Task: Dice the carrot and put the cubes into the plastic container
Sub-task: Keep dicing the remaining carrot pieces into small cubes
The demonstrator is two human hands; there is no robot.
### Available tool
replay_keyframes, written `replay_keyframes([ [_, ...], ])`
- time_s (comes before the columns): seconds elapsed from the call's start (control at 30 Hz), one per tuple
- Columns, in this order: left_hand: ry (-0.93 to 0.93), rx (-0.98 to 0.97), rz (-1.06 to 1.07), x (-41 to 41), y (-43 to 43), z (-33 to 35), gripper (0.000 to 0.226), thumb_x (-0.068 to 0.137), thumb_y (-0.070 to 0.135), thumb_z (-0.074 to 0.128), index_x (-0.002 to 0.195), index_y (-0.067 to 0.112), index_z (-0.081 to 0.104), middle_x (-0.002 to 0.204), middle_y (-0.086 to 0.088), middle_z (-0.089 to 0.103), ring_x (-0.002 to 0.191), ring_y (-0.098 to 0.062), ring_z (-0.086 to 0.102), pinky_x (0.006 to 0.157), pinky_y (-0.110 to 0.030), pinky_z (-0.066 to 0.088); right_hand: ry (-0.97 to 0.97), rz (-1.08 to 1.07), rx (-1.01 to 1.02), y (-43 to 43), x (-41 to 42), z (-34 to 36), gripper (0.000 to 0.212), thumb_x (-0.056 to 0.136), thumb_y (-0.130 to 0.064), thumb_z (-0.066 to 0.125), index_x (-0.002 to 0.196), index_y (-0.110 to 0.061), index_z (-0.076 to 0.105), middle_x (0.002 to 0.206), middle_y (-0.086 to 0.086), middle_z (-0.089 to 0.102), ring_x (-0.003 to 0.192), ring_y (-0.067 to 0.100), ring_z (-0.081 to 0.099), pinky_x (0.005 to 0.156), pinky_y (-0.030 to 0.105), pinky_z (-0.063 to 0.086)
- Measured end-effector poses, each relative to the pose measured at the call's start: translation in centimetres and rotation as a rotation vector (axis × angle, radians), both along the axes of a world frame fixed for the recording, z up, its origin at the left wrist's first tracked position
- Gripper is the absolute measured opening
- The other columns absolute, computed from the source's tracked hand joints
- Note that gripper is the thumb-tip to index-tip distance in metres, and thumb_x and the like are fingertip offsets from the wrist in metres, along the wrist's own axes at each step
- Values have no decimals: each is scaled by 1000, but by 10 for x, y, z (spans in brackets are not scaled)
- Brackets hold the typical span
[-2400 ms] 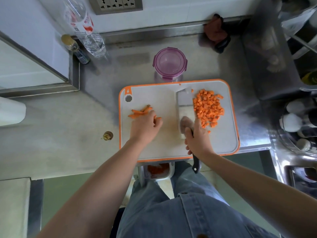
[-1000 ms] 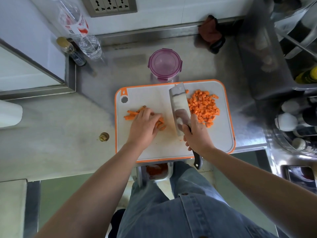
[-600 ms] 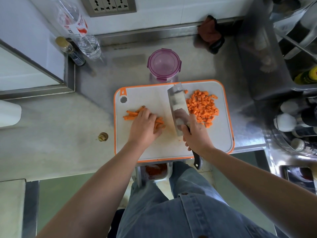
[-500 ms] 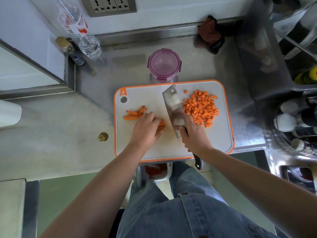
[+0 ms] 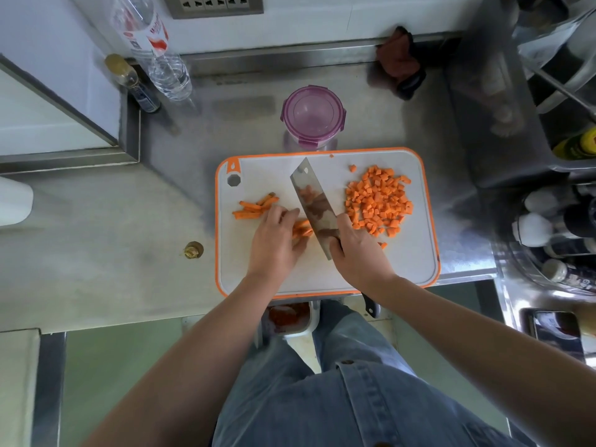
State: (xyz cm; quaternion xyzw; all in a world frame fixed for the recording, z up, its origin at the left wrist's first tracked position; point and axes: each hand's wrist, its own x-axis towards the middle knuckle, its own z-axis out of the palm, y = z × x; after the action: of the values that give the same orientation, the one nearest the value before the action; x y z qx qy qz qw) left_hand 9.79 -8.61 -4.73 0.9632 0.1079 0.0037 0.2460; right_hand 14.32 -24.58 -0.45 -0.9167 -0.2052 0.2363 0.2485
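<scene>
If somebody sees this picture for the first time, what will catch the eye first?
The bright heap of carrot cubes on the right of the cutting board. Next the cleaver, gripped by the right hand, its blade beside carrot sticks that the left hand holds down.

Bare left hand (image 5: 274, 243), bare right hand (image 5: 358, 253), bare forearms (image 5: 200, 350), blue denim garment (image 5: 371, 411) with brown button (image 5: 347, 361).

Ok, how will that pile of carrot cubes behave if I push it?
The cubes are small and loose, so a push would likely scatter them; a few strays lie apart. Their flat faces suggest sliding rather than rolling. Probably light, firm.
</scene>
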Motion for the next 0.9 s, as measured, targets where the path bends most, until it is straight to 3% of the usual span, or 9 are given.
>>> replay_keyframes([
  [0.1, 8, -5, 68, -5, 7, 0, 45, 73, 29, 81, 107, 10, 58, 108, -9, 57, 99, -26, 57, 80, -33, 50, -21, -7, -17, 3, -1, -2, 9, 99, -13, 37, 105, -7, 37, 54, 0, 38, 45, 15, 35, 42, 26, 21],
  [0.3, 99, 19, 96, -10, 10, 0, 15, 78, 22, 74, 87, 13, 64, 90, -5, 61, 87, -25, 60, 69, -33, 46, -63, -68, -40, 4, -2, -4, 11, 99, -14, 38, 106, -5, 39, 55, -1, 38, 45, 14, 37, 42, 27, 22],
  [0.43, 114, 5, 90, -5, 8, 2, 11, 83, 24, 70, 91, 16, 69, 92, -3, 64, 91, -22, 59, 70, -31, 45, -106, -88, -84, 3, 1, -6, 16, 99, -13, 38, 111, -4, 40, 54, -2, 38, 45, 13, 37, 42, 27, 21],
  [0.53, 121, 2, 125, -5, 8, 1, 11, 84, 25, 69, 92, 17, 69, 91, -2, 64, 91, -21, 59, 68, -30, 44, -124, -62, -124, 0, 3, -7, 20, 99, -14, 37, 117, -6, 40, 54, -3, 38, 47, 20, 40, 45, 30, 29],
  [0.67, 137, -14, 149, -3, 4, 2, 10, 88, 24, 66, 93, 16, 69, 91, -3, 64, 91, -22, 58, 66, -28, 37, -130, 11, -176, 0, -1, -9, 15, 100, -17, 36, 112, -10, 40, 59, 1, 43, 49, 20, 43, 45, 29, 35],
  [0.8, 139, -55, 185, 0, 0, -2, 12, 86, 22, 65, 97, 16, 62, 92, -1, 64, 92, -21, 59, 70, -32, 49, -124, 32, -186, 1, -4, -9, 14, 100, -18, 36, 111, -10, 40, 59, 1, 42, 51, 23, 44, 48, 30, 35],
  [0.9, 76, -35, 143, -3, 2, -4, 29, 81, 24, 72, 105, 16, 58, 105, -3, 61, 100, -24, 57, 74, -36, 53, -119, 4, -156, -1, 2, -4, 14, 99, -16, 37, 110, -8, 41, 55, 0, 41, 47, 19, 41, 46, 31, 35],
])
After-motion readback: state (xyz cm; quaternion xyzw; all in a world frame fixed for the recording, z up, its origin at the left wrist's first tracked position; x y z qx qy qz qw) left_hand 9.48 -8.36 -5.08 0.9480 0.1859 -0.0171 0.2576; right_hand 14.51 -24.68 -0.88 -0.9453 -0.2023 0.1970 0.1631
